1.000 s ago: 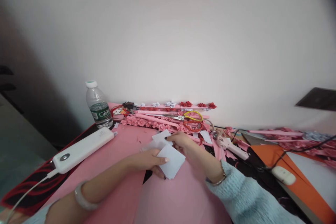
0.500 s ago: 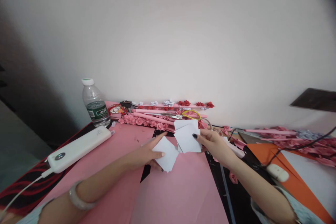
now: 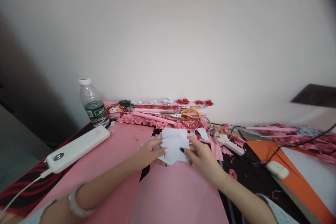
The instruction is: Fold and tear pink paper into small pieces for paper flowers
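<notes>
Several small white paper squares (image 3: 174, 144) overlap in a loose stack between my hands, above the pink paper sheets (image 3: 181, 192). My left hand (image 3: 152, 152) grips the stack's left edge, thumb on top and fingers underneath. On the right edge, my right hand (image 3: 201, 154) pinches the same papers, its dark-nailed thumb over the front. Part of the fingers of both hands is hidden behind the paper. Just beyond the stack lie scissors (image 3: 190, 113) with yellow and orange handles, among pink paper flowers (image 3: 139, 119).
A water bottle (image 3: 94, 106) stands at the back left, near a white power bank (image 3: 78, 148) with a cable. To the right are a pale glue gun (image 3: 228, 142), a white case (image 3: 277, 169) and orange paper (image 3: 296, 178). A wall rises behind.
My right hand has moved left and slightly down, bringing its papers onto those in my left hand. The two separate bunches now overlap as one. The scissors' handles and the glue gun are uncovered.
</notes>
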A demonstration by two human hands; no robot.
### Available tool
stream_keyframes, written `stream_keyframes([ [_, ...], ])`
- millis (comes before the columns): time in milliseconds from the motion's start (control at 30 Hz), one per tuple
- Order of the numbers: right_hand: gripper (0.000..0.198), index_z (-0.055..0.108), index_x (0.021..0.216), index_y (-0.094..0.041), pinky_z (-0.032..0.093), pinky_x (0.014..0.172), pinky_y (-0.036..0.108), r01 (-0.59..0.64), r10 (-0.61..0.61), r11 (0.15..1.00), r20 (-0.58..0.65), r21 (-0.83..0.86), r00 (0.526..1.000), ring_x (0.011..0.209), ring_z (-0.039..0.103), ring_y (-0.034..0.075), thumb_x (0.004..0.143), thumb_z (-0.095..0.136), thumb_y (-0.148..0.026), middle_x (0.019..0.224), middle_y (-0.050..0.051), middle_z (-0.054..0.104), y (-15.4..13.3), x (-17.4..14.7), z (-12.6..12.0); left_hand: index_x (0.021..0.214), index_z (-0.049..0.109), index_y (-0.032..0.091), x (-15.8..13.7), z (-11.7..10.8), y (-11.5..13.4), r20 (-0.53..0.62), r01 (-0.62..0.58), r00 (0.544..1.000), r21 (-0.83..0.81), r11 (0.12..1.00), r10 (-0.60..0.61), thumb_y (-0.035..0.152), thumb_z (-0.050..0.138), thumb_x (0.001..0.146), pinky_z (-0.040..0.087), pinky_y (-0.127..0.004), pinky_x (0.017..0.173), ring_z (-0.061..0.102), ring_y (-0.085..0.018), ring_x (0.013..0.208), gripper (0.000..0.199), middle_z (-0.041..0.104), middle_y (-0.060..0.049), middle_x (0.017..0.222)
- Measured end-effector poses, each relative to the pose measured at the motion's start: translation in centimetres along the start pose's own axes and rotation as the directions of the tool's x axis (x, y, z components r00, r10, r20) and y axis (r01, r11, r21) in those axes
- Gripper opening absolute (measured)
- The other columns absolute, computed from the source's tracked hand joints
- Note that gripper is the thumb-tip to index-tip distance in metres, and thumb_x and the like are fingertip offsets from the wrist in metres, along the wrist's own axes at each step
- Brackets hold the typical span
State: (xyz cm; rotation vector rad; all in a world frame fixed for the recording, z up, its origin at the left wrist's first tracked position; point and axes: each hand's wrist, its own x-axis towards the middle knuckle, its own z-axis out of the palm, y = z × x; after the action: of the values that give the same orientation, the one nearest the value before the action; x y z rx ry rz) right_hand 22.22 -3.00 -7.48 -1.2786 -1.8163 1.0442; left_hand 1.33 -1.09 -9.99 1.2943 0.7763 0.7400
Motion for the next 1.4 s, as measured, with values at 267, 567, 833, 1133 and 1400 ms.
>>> stream_keyframes([
  [267,0.034,0.043,0.111,-0.025,0.045,0.071,0.032,0.282,-0.346,0.892,-0.13,-0.354,0.929,0.09,0.053,0.02,0.078,0.052,-0.02,0.108,0.009,0.051,-0.2,-0.2,-0.7,0.084,0.062,0.012,-0.1,0.4,-0.3,-0.154,0.015,0.988,0.196,0.981,0.016,0.043,0.059,0.073,0.052,-0.028,0.054,0.062,-0.019,0.061,0.033,0.06,-0.005,0.073],
  [567,0.017,0.049,0.08,-0.021,0.042,0.066,0.027,0.124,-0.154,0.96,-0.101,-0.251,0.983,0.074,0.051,0.016,0.067,0.057,-0.012,0.08,0.0,0.054,0.3,1.0,0.0,0.069,0.059,0.015,0.0,0.8,-0.3,-0.173,0.022,0.985,0.275,0.961,0.027,0.039,0.057,0.073,0.047,-0.024,0.053,0.058,-0.015,0.057,0.024,0.056,-0.001,0.064],
  [833,0.017,0.041,0.057,-0.02,0.039,0.063,0.026,0.085,-0.098,0.958,-0.033,-0.273,0.995,0.069,0.052,0.015,0.069,0.049,-0.012,0.069,0.0,0.054,1.0,1.1,-1.9,0.078,0.061,0.014,0.1,0.4,-0.6,-0.15,-0.011,0.988,0.195,0.981,0.041,0.044,0.05,0.079,0.047,-0.026,0.051,0.059,-0.016,0.054,0.032,0.06,-0.002,0.063],
  [1133,0.017,0.049,0.058,-0.02,0.034,0.053,0.025,0.044,-0.101,0.892,-0.102,-0.451,0.99,0.055,0.046,0.014,0.075,0.048,-0.019,0.057,-0.001,0.049,1.2,0.9,-5.4,0.108,0.059,0.019,-0.4,0.0,-0.1,-0.359,0.011,0.932,0.189,0.982,0.059,0.04,0.05,0.078,0.054,-0.028,0.064,0.057,-0.021,0.091,0.037,0.055,-0.007,0.115],
  [1400,0.025,0.041,0.059,-0.02,0.026,0.042,0.022,-0.078,0.036,0.984,-0.249,-0.159,0.968,0.04,0.038,0.009,0.08,0.047,-0.033,0.044,-0.005,0.041,2.6,0.8,-7.1,0.111,0.056,0.02,-0.7,-0.1,0.6,-0.511,-0.12,0.833,0.207,0.971,0.212,0.044,0.047,0.08,0.055,-0.03,0.073,0.056,-0.024,0.096,0.04,0.051,-0.006,0.119],
])
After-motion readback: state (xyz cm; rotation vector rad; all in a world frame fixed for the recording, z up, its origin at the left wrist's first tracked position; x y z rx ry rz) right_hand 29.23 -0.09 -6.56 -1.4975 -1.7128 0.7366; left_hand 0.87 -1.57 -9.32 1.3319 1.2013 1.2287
